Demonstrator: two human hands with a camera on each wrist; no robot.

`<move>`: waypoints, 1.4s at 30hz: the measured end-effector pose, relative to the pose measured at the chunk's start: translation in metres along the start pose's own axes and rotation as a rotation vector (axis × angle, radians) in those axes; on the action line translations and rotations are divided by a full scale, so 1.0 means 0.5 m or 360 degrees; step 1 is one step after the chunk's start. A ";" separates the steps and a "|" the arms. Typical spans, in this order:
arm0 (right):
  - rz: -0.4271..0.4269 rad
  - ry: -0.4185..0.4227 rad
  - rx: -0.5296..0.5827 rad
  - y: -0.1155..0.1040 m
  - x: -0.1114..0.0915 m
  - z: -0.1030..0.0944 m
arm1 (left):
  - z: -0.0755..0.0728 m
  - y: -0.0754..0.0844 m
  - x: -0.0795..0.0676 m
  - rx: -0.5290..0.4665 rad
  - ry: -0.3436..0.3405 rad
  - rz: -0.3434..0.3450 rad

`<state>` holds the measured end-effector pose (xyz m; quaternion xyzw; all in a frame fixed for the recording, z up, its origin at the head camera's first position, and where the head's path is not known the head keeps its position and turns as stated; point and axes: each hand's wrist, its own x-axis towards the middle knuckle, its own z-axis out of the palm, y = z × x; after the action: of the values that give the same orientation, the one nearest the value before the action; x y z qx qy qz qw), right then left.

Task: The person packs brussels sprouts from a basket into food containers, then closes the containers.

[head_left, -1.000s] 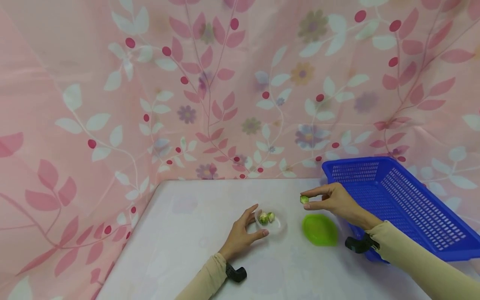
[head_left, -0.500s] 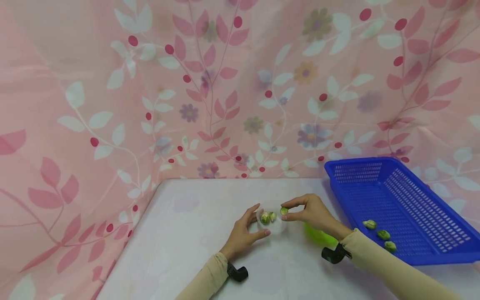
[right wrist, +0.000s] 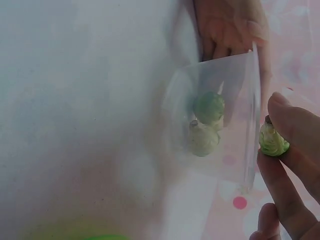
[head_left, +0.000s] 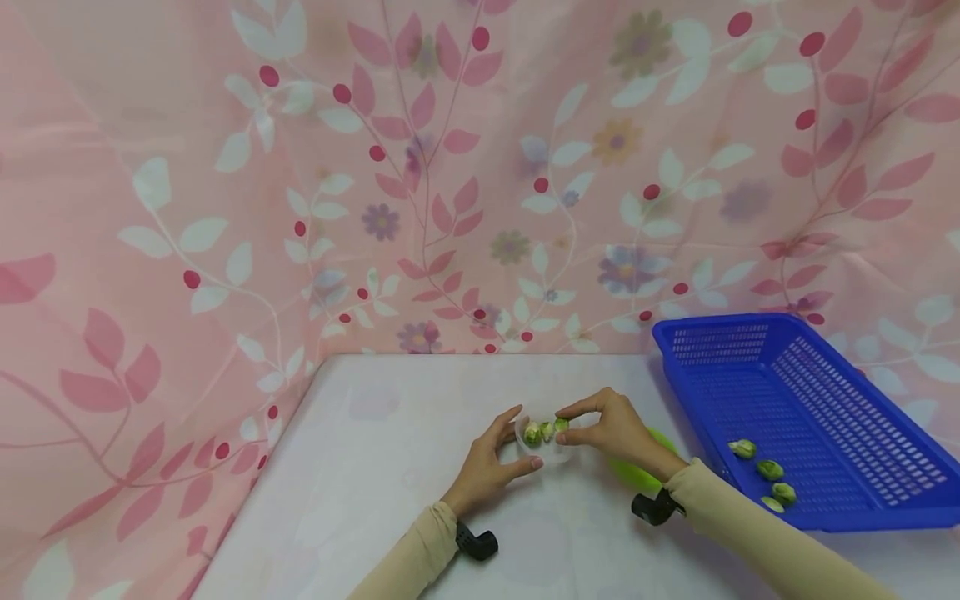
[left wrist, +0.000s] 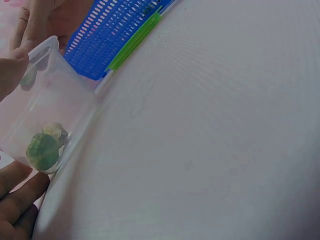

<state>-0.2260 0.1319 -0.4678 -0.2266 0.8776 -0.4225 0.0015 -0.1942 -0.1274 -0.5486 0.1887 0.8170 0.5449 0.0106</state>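
A clear plastic container [head_left: 553,456] stands on the table with two Brussels sprouts [left wrist: 42,151] at its bottom. My left hand [head_left: 483,468] grips its side, thumb near the rim and fingers around the far side. My right hand [head_left: 617,430] pinches another Brussels sprout [right wrist: 273,140] between thumb and fingers, at the container's opening. In the right wrist view that sprout is just outside the clear rim [right wrist: 254,100]. A bright green flat dish [head_left: 633,475] lies under the right forearm, which partly hides it.
A blue slotted basket [head_left: 825,417] stands at the right, holding several Brussels sprouts [head_left: 770,469] near its front left corner. The white table [head_left: 390,450] ends at the back against a pink floral curtain [head_left: 450,208].
My right hand has moved left from above the green dish to the container, carrying the pinched Brussels sprout. The left hand keeps its grip on the container. The sprouts in the basket have come into view.
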 end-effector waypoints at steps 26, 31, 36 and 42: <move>-0.0036 -0.0086 -0.0615 -0.036 0.025 0.037 | 0.006 0.007 0.000 -0.0035 -0.0004 0.0016; 0.0042 -0.0115 -0.0658 -0.046 0.028 0.041 | 0.005 0.008 -0.001 -0.0039 -0.0003 0.0020; 0.0062 -0.0132 -0.0695 -0.047 0.034 0.050 | 0.005 0.003 0.000 -0.0034 0.0000 0.0032; 0.0037 -0.0116 -0.0779 -0.046 0.042 0.060 | 0.005 -0.001 -0.001 -0.0037 0.0004 0.0031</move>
<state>-0.2299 0.0888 -0.4658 -0.2252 0.9557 -0.1889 -0.0169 -0.1932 -0.1257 -0.5499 0.1958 0.8087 0.5546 0.0064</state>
